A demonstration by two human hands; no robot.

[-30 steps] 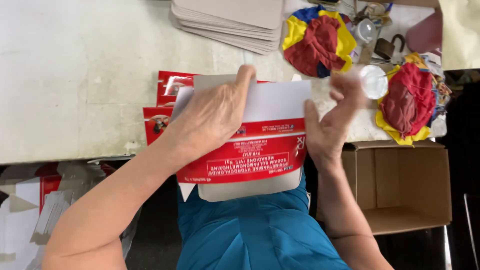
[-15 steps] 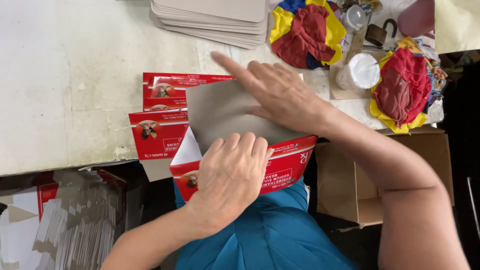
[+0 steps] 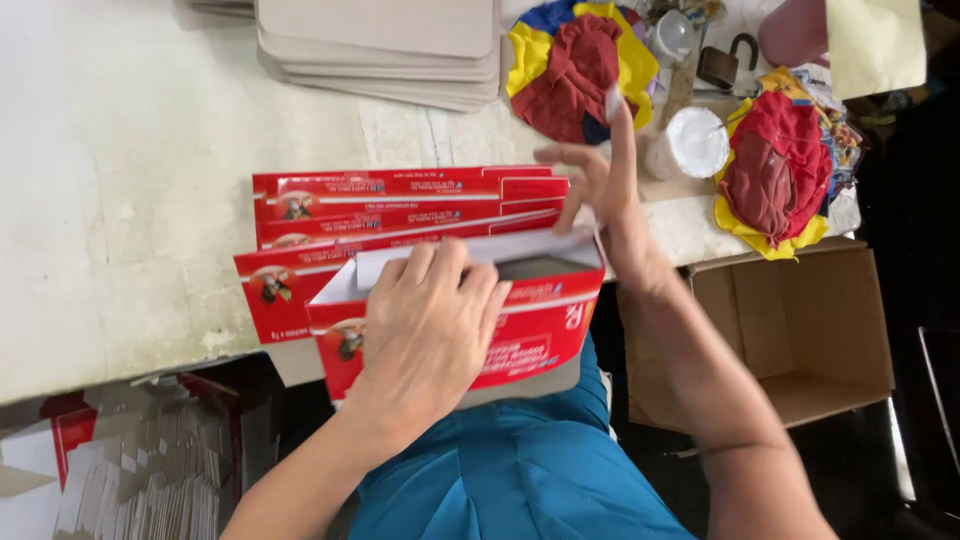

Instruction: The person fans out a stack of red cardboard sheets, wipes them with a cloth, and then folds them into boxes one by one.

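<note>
The left forearm comes up from the lower left, and the left hand [image 3: 432,318] lies flat with fingers spread on the front of a red carton [image 3: 520,320], pressing it, not gripping. The carton hangs over the near edge of the tabletop [image 3: 120,190], its top open. The right arm reaches in from the lower right; the right hand [image 3: 597,180] is open just beyond the carton's far right corner, fingers splayed, holding nothing. Flat red cartons [image 3: 400,200] lie just behind the carton. A brown cardboard box [image 3: 800,330] stands to its right, below the tabletop edge.
</note>
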